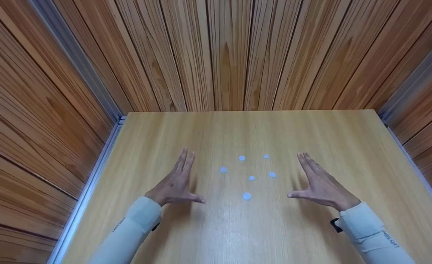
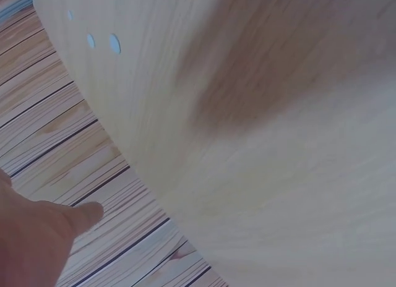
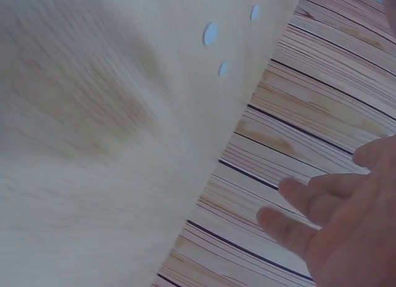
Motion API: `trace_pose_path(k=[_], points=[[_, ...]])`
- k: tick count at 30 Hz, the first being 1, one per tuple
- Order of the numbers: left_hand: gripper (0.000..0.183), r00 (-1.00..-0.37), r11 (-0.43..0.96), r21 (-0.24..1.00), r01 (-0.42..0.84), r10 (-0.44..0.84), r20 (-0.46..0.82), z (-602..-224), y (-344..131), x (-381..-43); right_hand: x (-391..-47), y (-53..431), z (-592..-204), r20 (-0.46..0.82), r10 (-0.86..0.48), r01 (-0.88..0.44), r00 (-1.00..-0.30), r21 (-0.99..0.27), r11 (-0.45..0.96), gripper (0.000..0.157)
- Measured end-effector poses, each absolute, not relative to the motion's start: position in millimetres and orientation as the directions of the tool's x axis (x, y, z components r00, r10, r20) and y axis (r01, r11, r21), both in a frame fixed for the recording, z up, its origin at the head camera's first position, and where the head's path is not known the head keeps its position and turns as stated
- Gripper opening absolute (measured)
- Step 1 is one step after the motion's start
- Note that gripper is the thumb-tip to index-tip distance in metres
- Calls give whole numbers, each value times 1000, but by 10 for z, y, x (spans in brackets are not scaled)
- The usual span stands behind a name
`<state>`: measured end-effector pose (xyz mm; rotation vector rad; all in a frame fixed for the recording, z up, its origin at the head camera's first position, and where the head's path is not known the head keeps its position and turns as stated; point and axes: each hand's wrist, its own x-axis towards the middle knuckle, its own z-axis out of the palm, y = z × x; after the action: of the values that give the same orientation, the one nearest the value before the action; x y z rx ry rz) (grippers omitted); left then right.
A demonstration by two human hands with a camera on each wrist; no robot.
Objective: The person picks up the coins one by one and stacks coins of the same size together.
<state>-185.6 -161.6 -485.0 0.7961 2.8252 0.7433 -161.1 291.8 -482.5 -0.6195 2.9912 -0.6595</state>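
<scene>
Several small pale-blue round discs lie scattered on the wooden table [image 1: 216, 135], among them a larger disc [image 1: 247, 196] nearest the front. To their left my left hand [image 1: 175, 185] hovers over the table, fingers straight and thumb spread, holding nothing. My right hand [image 1: 320, 185] mirrors it on the other side, fingers extended, thumb pointing inward, also holding nothing. Both cast shadows on the tabletop. In the left wrist view part of the left hand [image 2: 37, 231] shows at the lower left; in the right wrist view the right hand's fingers [image 3: 288, 231] reach in from the right.
Wood-plank walls [image 1: 230, 55] enclose the table at the back and both sides. Metal rails [image 1: 91, 176] run along the table's side edges. Pale sleeves [image 1: 131, 227] cover both forearms, with a small black piece [image 1: 336, 224] at the right wrist.
</scene>
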Motion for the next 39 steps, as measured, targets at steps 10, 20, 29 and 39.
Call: trace_pose_path(k=[10, 20, 29, 39], points=[[142, -852, 647, 628, 432, 522, 48, -5019, -1537, -1856, -1640, 2863, -4937, 44, -366, -325, -930, -569, 755, 125], [133, -874, 608, 702, 371, 484, 44, -5166, -1428, -1812, -1662, 2785, -5084, 84, -361, -314, -929, -695, 647, 116], [128, -875, 567, 743, 356, 482, 51, -5291, -1302, -1819, -1700, 2739, -5186, 151, -396, -369, -906, -741, 561, 111], [122, -864, 513, 789, 339, 501, 46, -5361, -1182, -1828, -1715, 2662, -5253, 96, -404, -311, -910, -802, 510, 103]])
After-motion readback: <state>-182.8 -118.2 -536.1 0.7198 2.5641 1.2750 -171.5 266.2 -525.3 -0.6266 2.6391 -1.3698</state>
